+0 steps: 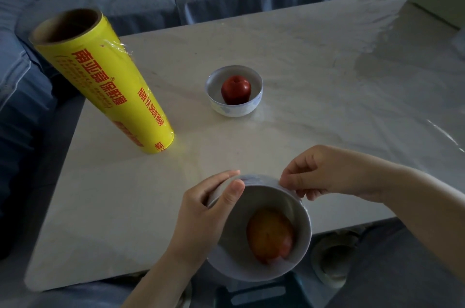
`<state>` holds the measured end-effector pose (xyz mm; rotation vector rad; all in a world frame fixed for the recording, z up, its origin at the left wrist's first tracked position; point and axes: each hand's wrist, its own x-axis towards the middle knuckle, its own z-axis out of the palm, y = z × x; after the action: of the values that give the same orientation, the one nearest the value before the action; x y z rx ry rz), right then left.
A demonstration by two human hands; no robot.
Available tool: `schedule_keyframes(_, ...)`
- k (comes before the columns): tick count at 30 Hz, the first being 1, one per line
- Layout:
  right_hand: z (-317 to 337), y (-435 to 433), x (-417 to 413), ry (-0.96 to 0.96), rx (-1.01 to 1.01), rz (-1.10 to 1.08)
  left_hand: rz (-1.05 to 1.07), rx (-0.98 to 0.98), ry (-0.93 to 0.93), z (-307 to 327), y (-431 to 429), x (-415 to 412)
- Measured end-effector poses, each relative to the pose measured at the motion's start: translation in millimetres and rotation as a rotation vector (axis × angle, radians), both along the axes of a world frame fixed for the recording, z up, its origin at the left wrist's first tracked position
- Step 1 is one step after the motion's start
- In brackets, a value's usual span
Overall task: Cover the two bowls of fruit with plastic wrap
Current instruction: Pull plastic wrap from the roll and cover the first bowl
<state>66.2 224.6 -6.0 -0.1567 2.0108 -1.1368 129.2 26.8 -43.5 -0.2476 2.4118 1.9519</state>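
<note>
Yellow roll (pixel 105 81) with red lettering; right of the roll, a red apple (pixel 236 89) in a blue-patterned bowl (pixel 234 109); nearer than the roll, orange-red fruit (pixel 270 234) in a plain white bowl (pixel 264 197)

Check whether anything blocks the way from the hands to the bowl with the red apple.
Nothing visible does. Between the left hand, the right hand and the far bowl lies only bare table. The yellow wrap roll stands off to the left, clear of that path. Both hands hold the near bowl.
</note>
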Motion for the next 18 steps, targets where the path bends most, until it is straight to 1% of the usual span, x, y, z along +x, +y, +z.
schedule_keyframes(3, -0.7, -0.4, 0.3, -0.003, -0.009, 0.04, -0.012, -0.006, -0.005, -0.2, 0.4, 0.6)
schedule_keyframes(5, -3.3, 0.5, 1.2, -0.034, -0.057, 0.024, -0.025, -0.019, -0.005, -0.2, -0.8, 0.5)
schedule_keyframes(8, -5.4, 2.7, 2.0, -0.124, -0.202, -0.121, -0.058, -0.047, -0.002, 0.9, -4.0, 0.1)
schedule_keyframes(11, -4.7, 1.4, 2.2, -0.24, -0.313, -0.279, -0.062, -0.02, -0.003, 1.9, -5.8, -0.4)
schedule_keyframes(13, -5.0, -0.8, 0.8, -0.233, -0.253, -0.264, -0.064, -0.02, 0.01, 0.9, -5.8, -0.8)
schedule_keyframes(15, -3.8, -3.9, -1.6, -0.219, -0.148, -0.195, -0.076, -0.044, 0.004, 1.2, -4.4, -0.2)
schedule_keyframes(18, 0.6, -6.9, -5.7, -0.247, -0.049, -0.131, -0.088, -0.049, -0.004, 0.5, -2.9, 1.7)
